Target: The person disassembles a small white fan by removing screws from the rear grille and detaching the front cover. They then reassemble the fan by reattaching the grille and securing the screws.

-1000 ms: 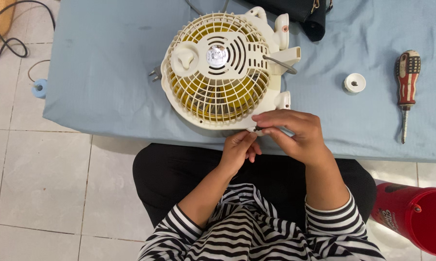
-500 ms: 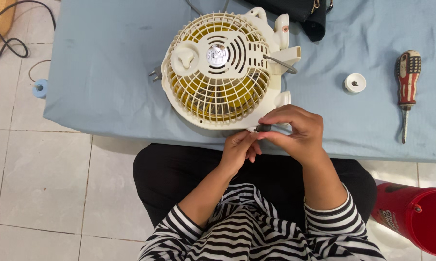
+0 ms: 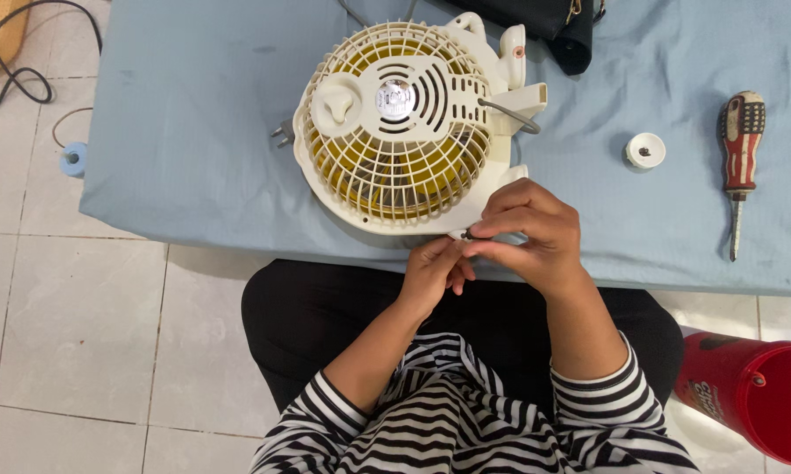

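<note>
Fingertips of the right hand (image 3: 529,235) now curl tighter than a second ago, pinching a small dark part (image 3: 468,234) at the cream fan (image 3: 404,123) rim, centre frame; left hand (image 3: 433,273) pinches beside it. Blue-covered table (image 3: 193,123), tiled floor (image 3: 79,333).

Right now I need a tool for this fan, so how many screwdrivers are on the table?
1. The screwdriver with the red handle lies on the blue cloth at the far right, beside a small white cap. Others may lie outside the view.
</note>
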